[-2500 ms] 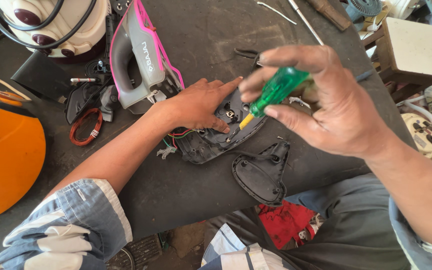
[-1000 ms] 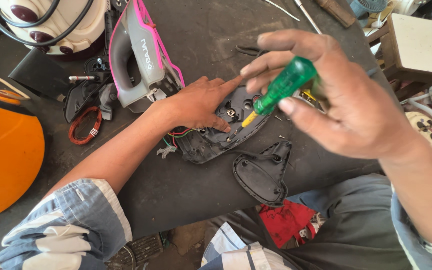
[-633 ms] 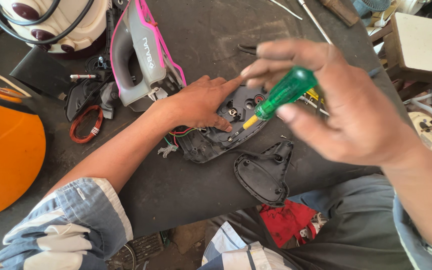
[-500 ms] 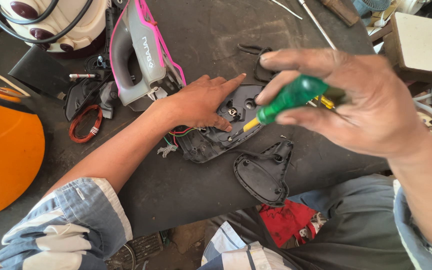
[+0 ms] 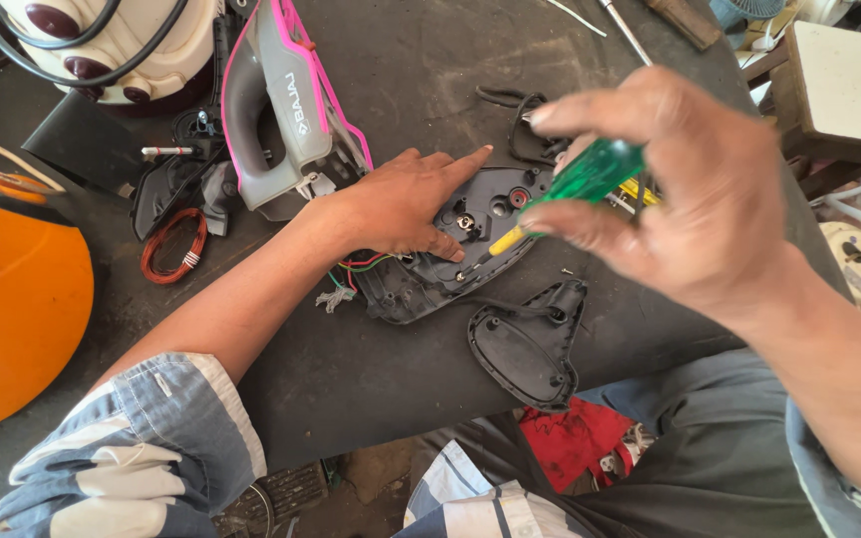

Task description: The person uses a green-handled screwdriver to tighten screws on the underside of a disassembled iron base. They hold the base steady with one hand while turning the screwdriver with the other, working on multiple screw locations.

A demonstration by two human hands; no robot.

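Holding one screwdriver (image 5: 578,184) over one base (image 5: 450,254), two hands: right hand (image 5: 690,189), left hand (image 5: 401,204)

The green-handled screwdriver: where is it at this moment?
In the head view, the green-handled screwdriver is right of centre, held in the right hand, its tip on the open black housing that the left hand presses down.

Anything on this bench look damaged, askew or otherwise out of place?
The black appliance base under the left hand lies opened, red and green wires spilling from its edge. Its black cover sits apart. The right hand holds a green screwdriver on it. Nothing looks broken.
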